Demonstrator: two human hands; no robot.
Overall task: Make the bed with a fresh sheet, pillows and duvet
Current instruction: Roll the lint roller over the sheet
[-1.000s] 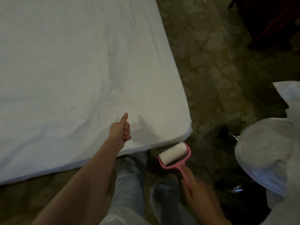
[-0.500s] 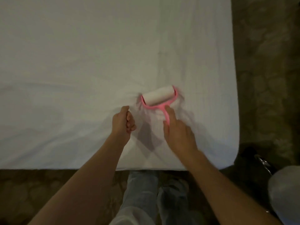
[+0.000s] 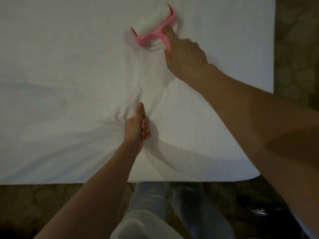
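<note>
A white fitted sheet (image 3: 69,57) covers the mattress and fills most of the view. My right hand (image 3: 184,56) grips the handle of a pink lint roller (image 3: 155,23), index finger stretched along the handle, and the white roll lies on the sheet far from the near edge. My left hand (image 3: 137,128) rests on the sheet closer to me, fingers curled and thumb pointing forward, and creases fan out from it. Whether it pinches the fabric is not visible.
The bed's near edge (image 3: 189,180) runs across the lower view, its right edge (image 3: 274,49) at the far right. Patterned carpet (image 3: 296,49) lies beyond both. My legs in light trousers (image 3: 155,204) stand against the near edge. A dark metal object (image 3: 257,210) sits low right.
My right hand has pushed the lint roller farther up the sheet, away from me. My left hand has stayed at the same spot on the sheet, and the creases around it have deepened.
</note>
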